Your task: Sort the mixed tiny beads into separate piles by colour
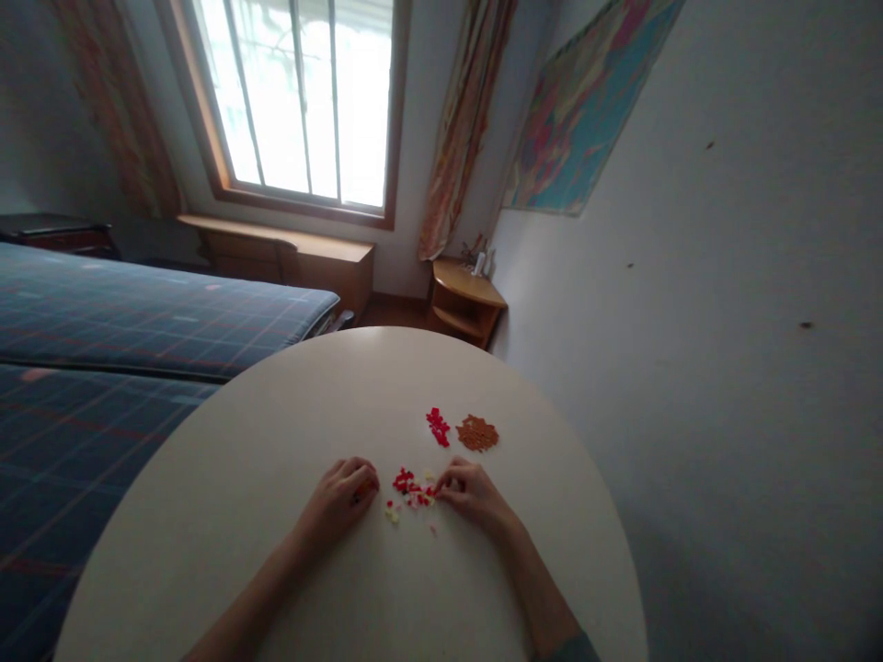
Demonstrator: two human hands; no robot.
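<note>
Between my two hands lies a loose pile of small red, pink and pale yellow pieces (412, 489), with a few dark ones among them. My right hand (469, 487) touches the right edge of this pile, thumb and forefinger pinched together; whatever is between the fingertips is too small to name. To the left of the pile my left hand (349, 492) rests on the table with curled fingers, and something orange-brown shows inside them. Beyond my right hand are a small heap of red pieces (438, 427) and a flat heap of brown pieces (477, 433).
The round white table (276, 570) fills the foreground. A bed with a blue plaid cover (166, 303) stands to the left, and a white wall (724, 414) is on the right. A wooden corner shelf (469, 283) and a low wooden desk (331, 253) stand behind, below a bright window (310, 101).
</note>
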